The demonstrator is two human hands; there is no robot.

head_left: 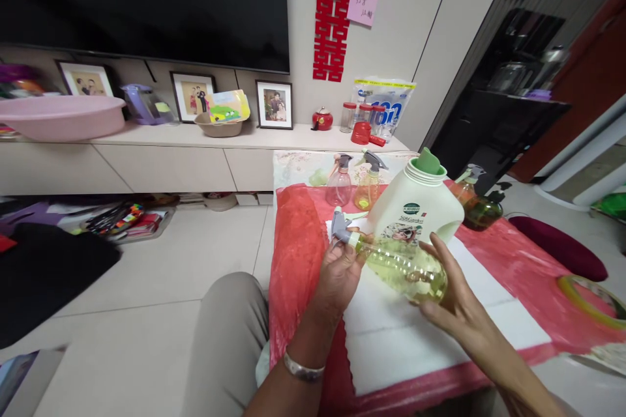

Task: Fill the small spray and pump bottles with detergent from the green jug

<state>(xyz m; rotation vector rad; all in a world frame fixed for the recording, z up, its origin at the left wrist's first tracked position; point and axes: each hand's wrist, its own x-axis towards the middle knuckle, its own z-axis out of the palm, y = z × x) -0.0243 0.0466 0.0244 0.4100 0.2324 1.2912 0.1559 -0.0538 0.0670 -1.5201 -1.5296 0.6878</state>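
Note:
A clear yellow-green spray bottle (403, 268) lies sideways between my hands, its grey spray head (341, 228) pointing left. My left hand (342, 267) is closed round the neck, just below the spray head. With fingers and thumb on either side, my right hand (452, 296) grips the rounded base. Just behind stands a large cream jug (420, 199) labelled SojaGarden, with a green scoop-shaped piece (429, 161) in its mouth. A pink spray bottle (338, 189) and a yellow one (368, 192) stand upright at the table's far side. White paper (391, 352) lies under my hands.
Red plastic film (296, 254) covers the table. To the right stand an amber bottle with a pump (467, 189), a dark round bottle (484, 212) and a tape roll (577, 300). A low cabinet (186, 163) behind holds a pink basin (63, 120) and picture frames.

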